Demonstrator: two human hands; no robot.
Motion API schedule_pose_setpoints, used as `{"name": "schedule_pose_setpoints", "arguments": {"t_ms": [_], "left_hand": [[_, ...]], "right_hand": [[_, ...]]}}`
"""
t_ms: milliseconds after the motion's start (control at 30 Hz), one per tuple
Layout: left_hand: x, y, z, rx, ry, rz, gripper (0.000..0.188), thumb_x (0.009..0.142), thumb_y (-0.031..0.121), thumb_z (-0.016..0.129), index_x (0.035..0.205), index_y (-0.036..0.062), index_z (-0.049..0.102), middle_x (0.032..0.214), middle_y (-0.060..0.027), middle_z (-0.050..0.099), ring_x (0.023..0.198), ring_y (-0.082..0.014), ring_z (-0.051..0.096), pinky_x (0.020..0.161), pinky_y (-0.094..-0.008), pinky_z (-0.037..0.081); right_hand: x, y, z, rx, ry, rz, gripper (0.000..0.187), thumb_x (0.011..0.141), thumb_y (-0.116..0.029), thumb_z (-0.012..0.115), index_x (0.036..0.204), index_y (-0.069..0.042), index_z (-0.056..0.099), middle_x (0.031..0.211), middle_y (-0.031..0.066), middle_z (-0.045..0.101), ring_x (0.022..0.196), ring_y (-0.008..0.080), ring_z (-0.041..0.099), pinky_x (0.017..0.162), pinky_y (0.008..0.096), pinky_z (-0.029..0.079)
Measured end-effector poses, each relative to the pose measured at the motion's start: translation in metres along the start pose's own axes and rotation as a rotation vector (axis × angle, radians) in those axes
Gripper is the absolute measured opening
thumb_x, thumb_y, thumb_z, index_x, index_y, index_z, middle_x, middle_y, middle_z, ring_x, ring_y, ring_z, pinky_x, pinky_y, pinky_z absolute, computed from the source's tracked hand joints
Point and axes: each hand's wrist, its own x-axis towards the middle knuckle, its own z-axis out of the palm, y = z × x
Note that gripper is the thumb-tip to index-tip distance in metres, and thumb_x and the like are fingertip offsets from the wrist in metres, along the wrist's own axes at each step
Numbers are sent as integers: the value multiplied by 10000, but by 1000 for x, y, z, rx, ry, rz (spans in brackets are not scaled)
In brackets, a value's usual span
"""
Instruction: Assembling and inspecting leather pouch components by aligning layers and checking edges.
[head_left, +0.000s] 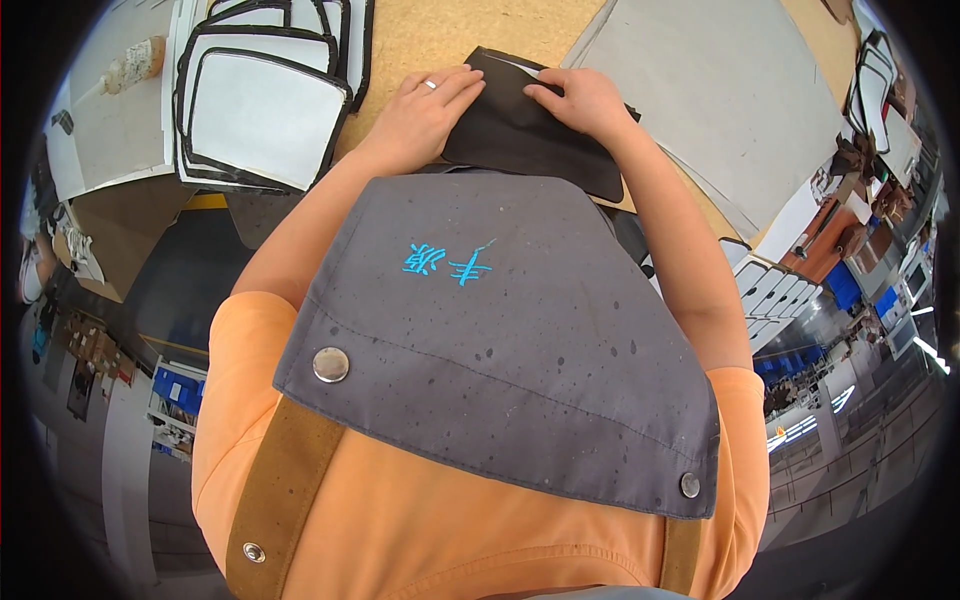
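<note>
A black, leather-like panel [535, 135] lies on the tan work surface in front of me, with a pale sliver along its far edge. My left hand [425, 115], with a ring on one finger, rests on its left side. The fingers of that hand are stretched out flat over the panel's edge. At the panel's far right side, my right hand [585, 100] has thumb and forefinger closed on the edge. My apron bib hides what lies just below the panel's near edge.
To the left stands a stack of white panels with black borders [265, 120]. Large grey sheets [720, 100] cover the right of the tan surface [425, 35]. More black-edged pieces [875, 85] lie at the far right. A grey apron bib [500, 320] spans my front.
</note>
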Motion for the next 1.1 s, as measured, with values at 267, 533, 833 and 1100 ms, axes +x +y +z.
{"name": "schedule_pose_setpoints", "arguments": {"t_ms": [267,533,833,1100], "left_hand": [[4,-2,4,106,-149,46,506,725,-18,485,1230,-21,455,1373,-92,379,1274,-198,364,934,-338,366],[0,-3,12,140,-103,63,485,748,10,455,1232,-16,459,1370,-89,389,1271,-201,368,898,-317,389],[5,-3,8,172,-117,58,427,836,72,489,1258,18,447,1345,-84,416,1237,-211,408,874,-326,400],[18,2,5,212,-124,100,490,858,199,542,1315,95,400,1240,-115,479,1132,-249,477,797,-325,464]], "right_hand": [[0,-1,-1,29,-16,-6,358,827,-420,545,976,-116,660,819,126,656,804,304,615,704,394,486],[-3,1,-35,-91,-219,18,358,790,-383,621,926,-54,655,826,136,649,798,293,617,703,385,480],[-44,56,-3,343,137,123,273,805,-334,618,897,-79,655,767,101,631,710,258,572,658,336,445],[-39,51,4,158,181,195,299,811,-394,579,926,-132,665,807,85,654,772,271,607,671,372,469]]}}
